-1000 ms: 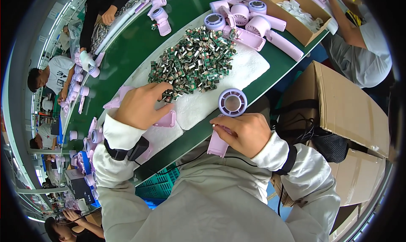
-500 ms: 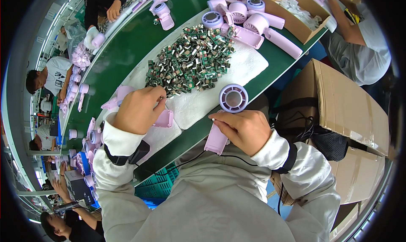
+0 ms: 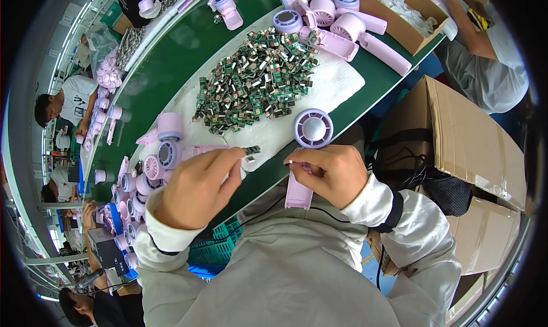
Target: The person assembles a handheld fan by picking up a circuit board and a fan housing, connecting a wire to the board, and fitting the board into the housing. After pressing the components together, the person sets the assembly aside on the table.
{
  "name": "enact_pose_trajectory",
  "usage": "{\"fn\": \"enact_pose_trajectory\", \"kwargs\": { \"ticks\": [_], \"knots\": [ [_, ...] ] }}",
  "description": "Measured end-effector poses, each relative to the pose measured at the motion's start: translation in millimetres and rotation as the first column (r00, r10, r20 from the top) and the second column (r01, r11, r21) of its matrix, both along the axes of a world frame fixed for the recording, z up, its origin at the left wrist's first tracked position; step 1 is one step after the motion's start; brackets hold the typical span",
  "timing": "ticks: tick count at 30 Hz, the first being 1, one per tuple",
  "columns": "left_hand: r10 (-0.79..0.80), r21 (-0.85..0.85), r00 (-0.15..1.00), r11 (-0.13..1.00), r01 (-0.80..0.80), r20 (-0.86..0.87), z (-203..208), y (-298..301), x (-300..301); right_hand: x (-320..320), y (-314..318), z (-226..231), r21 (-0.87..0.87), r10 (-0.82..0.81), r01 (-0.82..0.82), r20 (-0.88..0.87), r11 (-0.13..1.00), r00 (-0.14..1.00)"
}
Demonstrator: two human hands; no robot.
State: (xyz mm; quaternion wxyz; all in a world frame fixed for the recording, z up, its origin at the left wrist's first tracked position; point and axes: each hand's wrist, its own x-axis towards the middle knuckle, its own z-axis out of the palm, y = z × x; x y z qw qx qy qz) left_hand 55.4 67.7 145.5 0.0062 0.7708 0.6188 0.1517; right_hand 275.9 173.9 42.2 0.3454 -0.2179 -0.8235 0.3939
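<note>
Between the thumb and fingertips of my left hand is a small green circuit board, held just left of the fan in my other hand. My right hand is closed around a pink handheld fan, its round purple-rimmed head pointing away from me and its open handle shell toward me. A tiny white piece shows at the right fingertips; what it belongs to is unclear. Beyond both hands, a heap of circuit boards lies on a white foam sheet.
Pink fan parts lie at the far end of the green table, beside a cardboard box. More fans crowd the left side. Large cartons stand at right. Other people work around the benches.
My left hand has come from the heap's near edge toward the fan, bringing a circuit board with it. The fan in my right hand has turned slightly, its handle now more upright.
</note>
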Motion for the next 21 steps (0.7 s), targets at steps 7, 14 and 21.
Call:
{"fn": "enact_pose_trajectory", "kwargs": {
  "ticks": [7, 14, 21],
  "knots": [
    [-0.076, 0.064, 0.996, 0.995, 0.073, 0.055, -27.5, 8.9, 11.2, -1.3, -2.2, 6.5, -0.035, -0.041, 0.042, 0.029, 0.998, 0.999],
    [0.045, 0.05, 0.97, 0.997, -0.059, 0.238, -45.7, 21.0, 13.2, -1.4, -1.2, 6.0, -0.079, -0.053, 0.055, 0.024, 0.995, 0.998],
    [0.139, -0.003, 0.882, 0.988, -0.154, 0.449, -54.6, 30.7, 33.2, -0.1, 3.1, 13.8, -0.323, -0.112, 0.09, -0.049, 0.942, 0.993]
  ]
}}
